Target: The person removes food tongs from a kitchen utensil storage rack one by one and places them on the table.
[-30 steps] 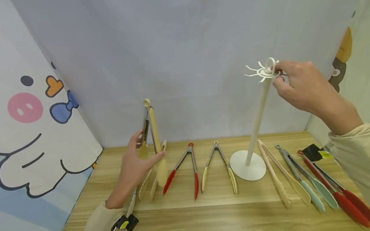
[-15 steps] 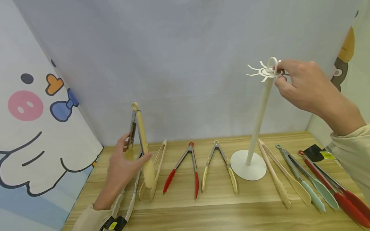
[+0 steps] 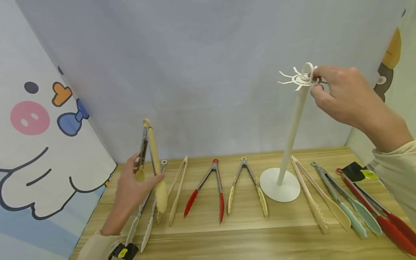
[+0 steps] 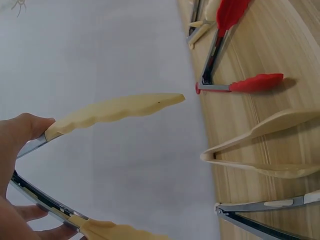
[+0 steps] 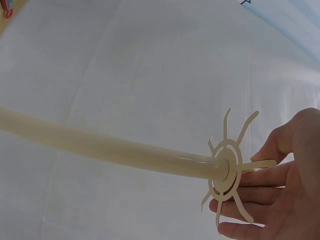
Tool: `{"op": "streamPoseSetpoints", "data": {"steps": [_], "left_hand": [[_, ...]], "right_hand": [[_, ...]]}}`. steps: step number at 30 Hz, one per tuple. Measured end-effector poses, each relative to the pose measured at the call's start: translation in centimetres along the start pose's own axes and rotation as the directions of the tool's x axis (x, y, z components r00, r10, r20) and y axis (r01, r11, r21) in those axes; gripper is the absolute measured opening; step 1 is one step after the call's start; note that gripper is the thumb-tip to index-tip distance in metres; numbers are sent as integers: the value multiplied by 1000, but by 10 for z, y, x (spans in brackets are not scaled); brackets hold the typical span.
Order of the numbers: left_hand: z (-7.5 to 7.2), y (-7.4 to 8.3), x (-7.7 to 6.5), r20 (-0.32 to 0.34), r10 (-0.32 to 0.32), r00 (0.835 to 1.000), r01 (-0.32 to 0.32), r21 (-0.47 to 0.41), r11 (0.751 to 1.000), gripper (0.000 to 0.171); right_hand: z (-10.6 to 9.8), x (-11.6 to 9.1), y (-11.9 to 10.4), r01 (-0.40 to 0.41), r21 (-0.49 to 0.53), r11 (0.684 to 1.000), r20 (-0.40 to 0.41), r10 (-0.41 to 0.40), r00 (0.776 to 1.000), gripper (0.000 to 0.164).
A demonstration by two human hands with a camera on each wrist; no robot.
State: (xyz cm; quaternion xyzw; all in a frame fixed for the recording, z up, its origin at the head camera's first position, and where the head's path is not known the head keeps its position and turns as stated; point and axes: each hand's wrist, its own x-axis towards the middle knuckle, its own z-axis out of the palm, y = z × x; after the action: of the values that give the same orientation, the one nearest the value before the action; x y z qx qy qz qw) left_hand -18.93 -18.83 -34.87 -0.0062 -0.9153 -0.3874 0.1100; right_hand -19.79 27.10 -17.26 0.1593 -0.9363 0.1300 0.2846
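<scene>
My left hand (image 3: 128, 191) holds a pair of pale yellow-tipped tongs (image 3: 154, 151), thumb on one arm and fingers on the other. Their ring points up and the arms are spread, as the left wrist view also shows, with the yellow tips (image 4: 115, 111) well apart. Higher up on the right, my right hand (image 3: 347, 97) grips the top of a white hanging stand (image 3: 289, 141) by its loop. In the right wrist view my fingers sit behind the wheel of curved hooks (image 5: 240, 167) at the pole's end. No tongs hang from the hooks in view.
Along the wooden table lie white-tipped tongs (image 3: 147, 233), beige tongs (image 3: 177, 202), red tongs (image 3: 222, 206) and yellow tongs (image 3: 230, 198). Right of the stand's round base (image 3: 271, 193) are wooden-coloured tongs (image 3: 312, 202), mint tongs (image 3: 354, 218) and larger red tongs (image 3: 393, 231). A pale backdrop rises behind.
My left hand has carried the yellow tongs left and slightly down, uncovering more of the beige and white-tipped tongs. The right hand keeps its hold on the stand's top.
</scene>
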Motion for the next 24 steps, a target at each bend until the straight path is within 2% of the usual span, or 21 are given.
{"op": "streamPoseSetpoints", "data": {"steps": [6,12,24], "left_hand": [[-3,-12,2,9,-33,999,33,-3,999,97],[-8,-26,5,-10,-48,999,48,21,999,97],[-26,-51,10,9,-136,991,135,72,988,102]], "right_hand": [[1,0,0,1,0,1000,-6,-1,1000,23],[1,0,1,1,-5,1000,-8,-1,1000,23],[2,1,1,-10,4,1000,-9,10,1000,24]]}}
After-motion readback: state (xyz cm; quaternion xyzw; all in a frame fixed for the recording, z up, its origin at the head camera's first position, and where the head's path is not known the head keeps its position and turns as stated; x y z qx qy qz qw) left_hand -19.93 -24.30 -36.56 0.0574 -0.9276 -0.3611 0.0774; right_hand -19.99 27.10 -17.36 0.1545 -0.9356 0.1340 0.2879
